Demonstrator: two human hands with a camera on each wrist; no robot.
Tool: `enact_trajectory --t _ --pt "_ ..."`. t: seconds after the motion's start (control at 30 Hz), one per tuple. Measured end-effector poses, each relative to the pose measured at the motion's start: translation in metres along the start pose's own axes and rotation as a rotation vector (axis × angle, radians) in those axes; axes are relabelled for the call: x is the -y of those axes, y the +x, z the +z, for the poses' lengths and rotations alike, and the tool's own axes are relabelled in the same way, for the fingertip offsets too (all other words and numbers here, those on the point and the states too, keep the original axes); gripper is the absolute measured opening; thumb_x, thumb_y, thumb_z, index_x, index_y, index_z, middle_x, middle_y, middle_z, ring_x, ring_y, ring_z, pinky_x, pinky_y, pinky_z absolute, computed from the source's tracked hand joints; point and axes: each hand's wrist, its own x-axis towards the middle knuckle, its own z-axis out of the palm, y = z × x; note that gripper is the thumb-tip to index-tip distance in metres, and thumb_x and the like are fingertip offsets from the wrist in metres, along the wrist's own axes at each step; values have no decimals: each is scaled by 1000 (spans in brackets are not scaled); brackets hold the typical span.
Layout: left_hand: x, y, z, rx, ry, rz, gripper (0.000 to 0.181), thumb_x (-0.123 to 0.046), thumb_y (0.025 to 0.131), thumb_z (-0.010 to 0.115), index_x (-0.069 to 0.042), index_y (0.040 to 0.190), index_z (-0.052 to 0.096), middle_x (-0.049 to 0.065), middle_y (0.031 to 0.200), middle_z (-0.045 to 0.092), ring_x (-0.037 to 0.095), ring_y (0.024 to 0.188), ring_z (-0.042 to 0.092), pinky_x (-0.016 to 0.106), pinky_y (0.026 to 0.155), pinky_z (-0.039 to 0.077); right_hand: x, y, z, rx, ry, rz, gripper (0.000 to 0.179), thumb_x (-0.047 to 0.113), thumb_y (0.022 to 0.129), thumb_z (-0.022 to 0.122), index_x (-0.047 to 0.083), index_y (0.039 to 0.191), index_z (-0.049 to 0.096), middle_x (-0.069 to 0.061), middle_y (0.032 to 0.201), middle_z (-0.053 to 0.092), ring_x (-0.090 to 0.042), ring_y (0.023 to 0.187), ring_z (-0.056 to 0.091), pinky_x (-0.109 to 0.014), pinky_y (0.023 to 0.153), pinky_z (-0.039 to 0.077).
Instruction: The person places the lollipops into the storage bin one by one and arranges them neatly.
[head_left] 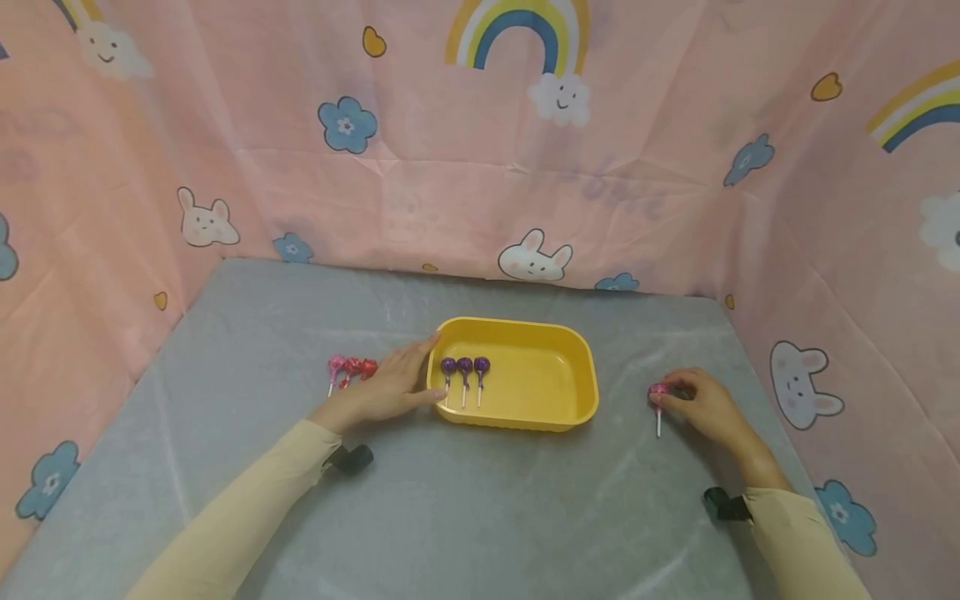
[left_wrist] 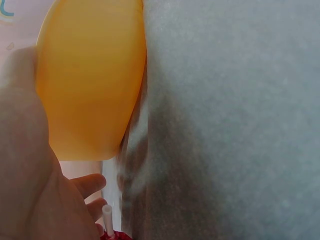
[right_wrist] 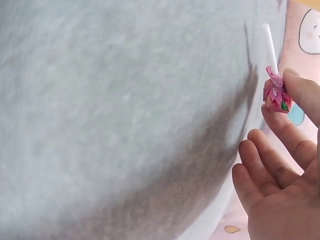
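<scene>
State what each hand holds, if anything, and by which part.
The right hand pinches a pink lollipop by its wrapped head. The left hand holds nothing, just touching the left end of the yellow tray.

Pink fabric sheeting [head_left: 660, 108] — printed with striped rainbows [head_left: 517, 18], white rabbits [head_left: 534, 262], blue flowers [head_left: 347, 125] — hangs behind and beside a grey tabletop [head_left: 480, 517].

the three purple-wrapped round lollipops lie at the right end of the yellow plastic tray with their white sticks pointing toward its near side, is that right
Not quite: the three purple-wrapped round lollipops lie at the left end of the yellow plastic tray, not the right, as the head view shows. Their white sticks do point toward its near side.
</scene>
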Motion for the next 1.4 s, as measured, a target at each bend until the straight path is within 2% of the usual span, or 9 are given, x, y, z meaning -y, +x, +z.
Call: enact_trajectory --t 0.2,0.43,0.77,1.13,1.4 --pt "-1 0 -1 7 7 -7 95 -62 95 51 -27 159 -9 11 169 9 33 157 7 54 128 6 6 1 -1 12 -15 10 47 40 90 72 -1 113 66 -25 124 58 -45 119 55 -61 100 43" --pt "-2 -1 -1 1 8 -9 95 -62 94 52 -27 160 -8 12 168 9 34 156 7 54 128 6 24 5 -5 46 -25 39 54 45 90 70 0 119 63 -23 129 55 -48 127 48 -68 106 38" --pt "-2 -1 -1 -1 0 -16 95 -61 94 52 -27 160 -8 12 168 9 35 156 7 56 127 7 47 12 -11 19 -32 -49 40 36 91 71 2 111 67 -21 121 61 -42 120 54 -67 108 38" --pt "-1 -1 0 -9 3 0 94 -59 96 52 -25 160 -8 14 168 10 36 156 8 56 127 7 69 16 -17 38 -9 -44 46 44 92 68 4 114 66 -22 133 56 -41 126 49 -65 112 35" --pt "-1 -1 0 -4 11 5 95 -62 95 51 -25 160 -9 12 168 9 34 156 8 53 128 5 82 22 -17 43 -13 -68 45 44 91 69 6 115 67 -17 133 56 -39 127 49 -64 112 36"
